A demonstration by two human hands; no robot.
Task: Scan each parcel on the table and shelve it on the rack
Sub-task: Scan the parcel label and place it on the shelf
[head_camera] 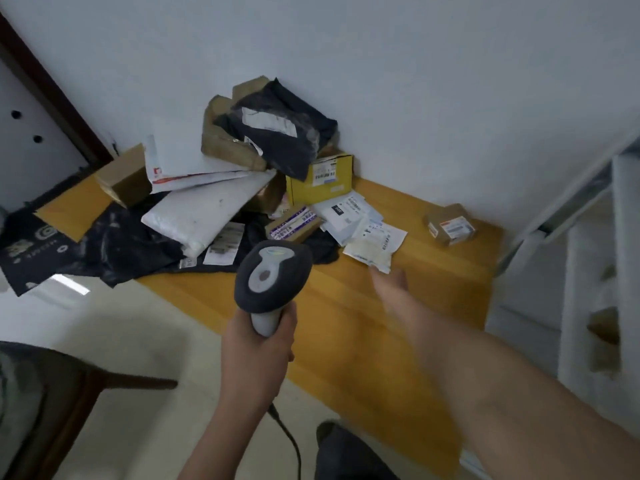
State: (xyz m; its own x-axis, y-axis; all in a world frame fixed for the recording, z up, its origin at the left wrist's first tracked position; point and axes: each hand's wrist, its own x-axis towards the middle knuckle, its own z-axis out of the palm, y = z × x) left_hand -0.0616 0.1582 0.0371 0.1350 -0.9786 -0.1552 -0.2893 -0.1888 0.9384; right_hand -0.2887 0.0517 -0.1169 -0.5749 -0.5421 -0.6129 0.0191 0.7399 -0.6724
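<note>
My left hand (258, 336) grips the grey handheld barcode scanner (272, 277). My blurred right hand (389, 284) reaches for the flat white labelled envelope (375, 242) just beyond it; whether its fingers are spread, I cannot tell. Next I must pinch that parcel and scan it.

My left hand (259, 336) and right hand (389, 284) are both bare, with no rings, gloves or watch showing. Both forearms are uncovered, no sleeve reaching into view. The right one is motion-blurred. At six o'clock, dark fabric (346, 455) covers my leg.
</note>
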